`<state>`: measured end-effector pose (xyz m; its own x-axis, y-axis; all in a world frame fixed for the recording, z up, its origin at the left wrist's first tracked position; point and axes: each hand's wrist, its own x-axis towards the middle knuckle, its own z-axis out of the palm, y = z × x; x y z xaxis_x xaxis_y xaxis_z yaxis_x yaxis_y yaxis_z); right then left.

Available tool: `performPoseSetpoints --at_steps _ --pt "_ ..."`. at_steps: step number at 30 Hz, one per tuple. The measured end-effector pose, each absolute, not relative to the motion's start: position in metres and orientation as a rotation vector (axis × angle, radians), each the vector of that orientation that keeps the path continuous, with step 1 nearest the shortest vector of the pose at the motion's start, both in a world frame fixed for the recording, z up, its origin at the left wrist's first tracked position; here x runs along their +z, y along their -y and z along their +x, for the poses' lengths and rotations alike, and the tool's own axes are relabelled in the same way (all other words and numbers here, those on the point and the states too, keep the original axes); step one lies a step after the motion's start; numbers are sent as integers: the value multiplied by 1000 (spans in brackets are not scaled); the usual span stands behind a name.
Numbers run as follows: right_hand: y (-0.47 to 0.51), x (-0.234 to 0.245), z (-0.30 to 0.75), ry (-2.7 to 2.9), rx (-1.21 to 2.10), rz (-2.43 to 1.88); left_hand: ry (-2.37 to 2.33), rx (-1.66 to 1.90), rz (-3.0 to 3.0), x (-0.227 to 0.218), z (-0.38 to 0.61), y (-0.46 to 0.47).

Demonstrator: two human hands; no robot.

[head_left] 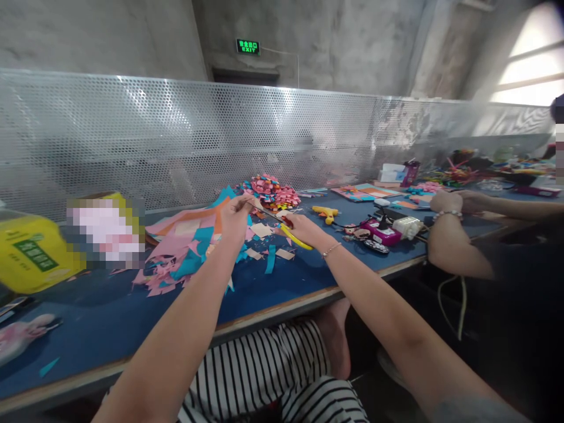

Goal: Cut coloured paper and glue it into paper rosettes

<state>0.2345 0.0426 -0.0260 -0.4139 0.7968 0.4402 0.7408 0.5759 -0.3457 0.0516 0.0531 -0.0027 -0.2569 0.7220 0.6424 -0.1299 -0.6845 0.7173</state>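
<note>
Along the near edge of the surface (304, 279), a low bare strip is left in which sideways passage could be made. Farther in, the middle is obstructed by heaped pink scraps (165, 276), with the air above taken up by yellow-handled scissors (296, 237). The left end is blocked by a yellow package (35, 252), the right by a glue gun (325, 212), a purple device (382, 232) and a co-worker's arm (456, 247); the back edge is walled off by a perforated panel (176, 141).

Daylight enters at upper right through a blown-out window (524, 67), while the lower right corner sinks into deep shadow. White glare streaks the perforated screen (176, 135); a green exit sign (248, 47) glows above. The frame's edges look stretched and blurred.
</note>
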Motion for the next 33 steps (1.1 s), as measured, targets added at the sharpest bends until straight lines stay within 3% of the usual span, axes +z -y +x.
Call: performPoseSetpoints --at_steps 33 --pt "-42 -26 231 2223 143 -1238 -709 1980 1433 -2 54 -50"
